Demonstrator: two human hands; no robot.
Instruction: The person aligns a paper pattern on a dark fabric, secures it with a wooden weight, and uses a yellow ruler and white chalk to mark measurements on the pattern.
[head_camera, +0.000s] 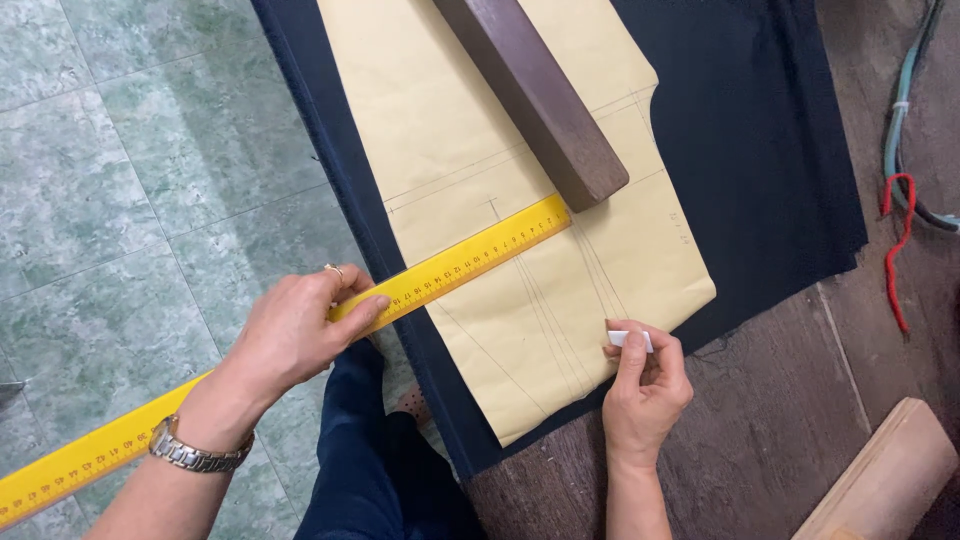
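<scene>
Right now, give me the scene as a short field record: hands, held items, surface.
left hand: grips yellow ruler, laid slantwise over the pattern
right hand: pinches white chalk piece at the pattern's edge
paper pattern: tan, lies on dark navy fabric
wooden bar: rests on the pattern
table: dark wood
floor: green tile
</scene>
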